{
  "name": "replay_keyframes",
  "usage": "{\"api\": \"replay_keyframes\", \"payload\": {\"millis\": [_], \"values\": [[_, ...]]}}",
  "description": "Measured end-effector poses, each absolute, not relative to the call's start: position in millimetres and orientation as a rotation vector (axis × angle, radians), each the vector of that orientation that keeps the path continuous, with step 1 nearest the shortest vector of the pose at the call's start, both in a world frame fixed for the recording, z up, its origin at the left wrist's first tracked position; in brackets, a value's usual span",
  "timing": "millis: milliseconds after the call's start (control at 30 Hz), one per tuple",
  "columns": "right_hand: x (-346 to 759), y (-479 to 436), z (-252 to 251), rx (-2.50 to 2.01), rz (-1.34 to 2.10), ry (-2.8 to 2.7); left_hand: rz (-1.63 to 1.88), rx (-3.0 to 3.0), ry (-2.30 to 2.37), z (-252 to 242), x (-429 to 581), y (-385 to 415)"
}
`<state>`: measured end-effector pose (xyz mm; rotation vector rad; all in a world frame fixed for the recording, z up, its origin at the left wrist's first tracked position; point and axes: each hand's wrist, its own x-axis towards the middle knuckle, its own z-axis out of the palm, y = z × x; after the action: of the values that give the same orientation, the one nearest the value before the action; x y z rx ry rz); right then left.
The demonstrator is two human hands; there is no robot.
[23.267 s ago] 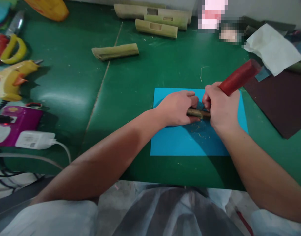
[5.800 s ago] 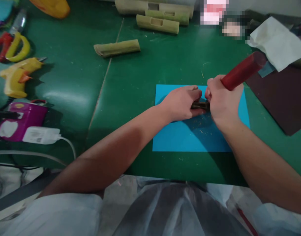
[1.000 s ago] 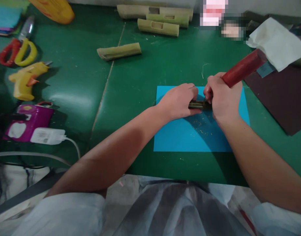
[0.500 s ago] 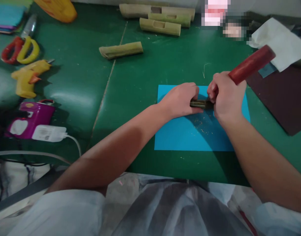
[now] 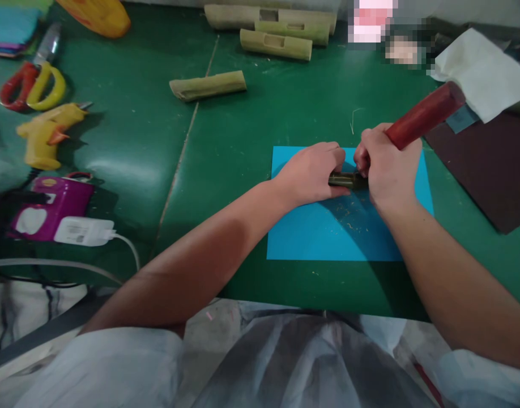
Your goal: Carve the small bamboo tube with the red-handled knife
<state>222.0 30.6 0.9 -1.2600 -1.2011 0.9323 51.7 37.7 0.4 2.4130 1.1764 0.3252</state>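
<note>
My left hand is closed around a short, dark piece of bamboo, pressing it down over a blue sheet. Right beside it, my right hand grips a tool with a thick, round red handle that slants up to the right. The working end of this tool is hidden by my fingers, at the right end of the bamboo. Fine pale shavings lie scattered on the sheet below my hands.
Hollowed bamboo pieces stand along the back, with another bamboo piece nearer. At left are scissors, a yellow glue gun and a purple power socket with a white plug and cable. A dark brown sheet lies at right.
The red handle and my right hand have shifted slightly left, and the handle leans a little lower. My left hand and the bamboo stay practically in place.
</note>
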Motion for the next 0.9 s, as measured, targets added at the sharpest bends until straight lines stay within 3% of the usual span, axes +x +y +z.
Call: {"api": "replay_keyframes", "payload": {"millis": [233, 400, 900], "values": [[215.9, 35.6, 1.3, -1.237, 0.826, -1.253, 0.471, 2.354, 1.094, -4.5, 48.7, 38.4], [218.9, 36.5, 6.0, -1.26, 1.055, -1.19, 0.362, 2.367, 1.138, 0.6, 50.6, 40.3], [224.4, 36.5, 0.3, -1.217, 0.953, -1.144, 0.269, 2.434, 1.202, 4.7, 48.2, 39.0]]}}
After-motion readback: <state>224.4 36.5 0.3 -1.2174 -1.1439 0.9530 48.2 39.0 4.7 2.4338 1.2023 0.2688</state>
